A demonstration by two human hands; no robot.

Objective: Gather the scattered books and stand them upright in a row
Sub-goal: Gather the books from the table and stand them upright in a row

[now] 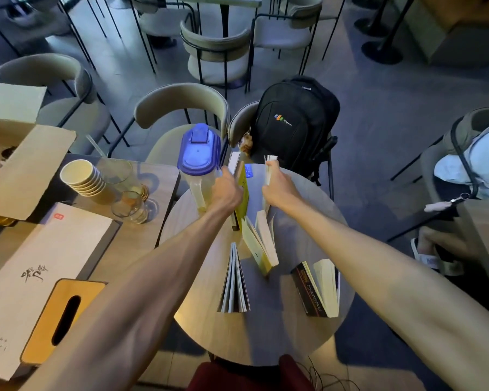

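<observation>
On the round grey table several books stand upright, fanned open. My left hand grips a yellow-covered book at the far side, with a white-spined book upright just behind it. My right hand holds a white book upright by its pages. Nearer me stand a yellow and white book, a thin dark-edged book and a black-covered book.
A clear pitcher with a blue lid stands at the table's left edge beside my left hand. The left table holds stacked paper cups, glasses, a cardboard box and a wooden tissue box. A black backpack sits on a chair beyond.
</observation>
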